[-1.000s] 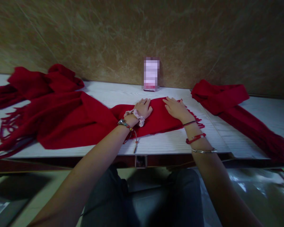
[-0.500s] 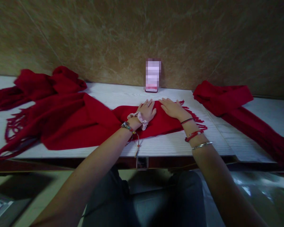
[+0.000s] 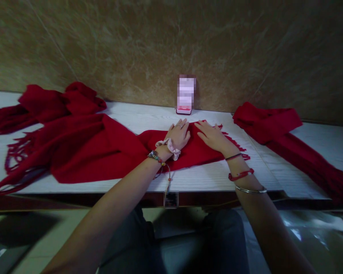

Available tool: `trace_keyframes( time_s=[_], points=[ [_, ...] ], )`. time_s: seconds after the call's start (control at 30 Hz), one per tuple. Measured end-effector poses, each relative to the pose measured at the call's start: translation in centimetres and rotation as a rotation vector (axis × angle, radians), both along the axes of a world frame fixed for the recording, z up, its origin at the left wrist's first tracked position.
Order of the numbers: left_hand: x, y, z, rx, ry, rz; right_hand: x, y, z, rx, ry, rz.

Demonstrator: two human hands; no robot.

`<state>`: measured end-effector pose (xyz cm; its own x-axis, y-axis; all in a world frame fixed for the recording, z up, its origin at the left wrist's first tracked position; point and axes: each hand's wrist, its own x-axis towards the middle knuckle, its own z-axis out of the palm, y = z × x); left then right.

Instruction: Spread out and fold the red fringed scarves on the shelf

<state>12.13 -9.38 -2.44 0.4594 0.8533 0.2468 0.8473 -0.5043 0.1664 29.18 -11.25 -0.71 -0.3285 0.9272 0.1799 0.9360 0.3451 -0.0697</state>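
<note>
A red fringed scarf [image 3: 94, 152] stretches across the white wood-grain table, loose and rumpled on the left, narrower and flatter on the right. On the flatter part lies my left hand [image 3: 179, 135], palm down with fingers extended; a pale scrunchie and a beaded bracelet circle its wrist. Just right of it, my right hand [image 3: 214, 137] also rests flat on the cloth, fingers spread, near the fringed right end. Neither hand grips anything. The cloth beneath both palms is hidden.
A second red scarf [image 3: 57, 101] lies bunched at the back left, touching or very near the first. Another red scarf [image 3: 274, 123] lies folded on the right. A phone [image 3: 185, 93] leans against the brown marbled wall [image 3: 131, 49]. The table's front edge [image 3: 200, 199] runs just before my knees.
My right hand has slid slightly right and toward me over the scarf, its forearm shifting too. The left hand stays in nearly the same place. The view has tilted a little.
</note>
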Motion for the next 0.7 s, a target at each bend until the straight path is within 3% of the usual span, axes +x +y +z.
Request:
trace_keyframes(
  time_s=[0.17, 0.4, 0.57, 0.7],
  points=[
    [-0.1, 0.2, -1.1, -0.068, 0.037, 0.012, -0.2, 0.0, -1.0, -0.084, -0.068, -0.054],
    [0.0, 0.0, -0.7, -0.088, 0.007, 0.004, 1.7, -0.9, -0.5, -0.069, -0.137, -0.182],
    [0.1, -0.2, -0.3, -0.015, -0.018, -0.021, 3.4, -2.3, 0.8, 0.116, -0.198, -0.263],
    [0.3, -0.9, 0.2, 0.036, -0.032, -0.118, 2.4, -3.7, 1.1, 0.192, -0.091, -0.149]
  ],
)
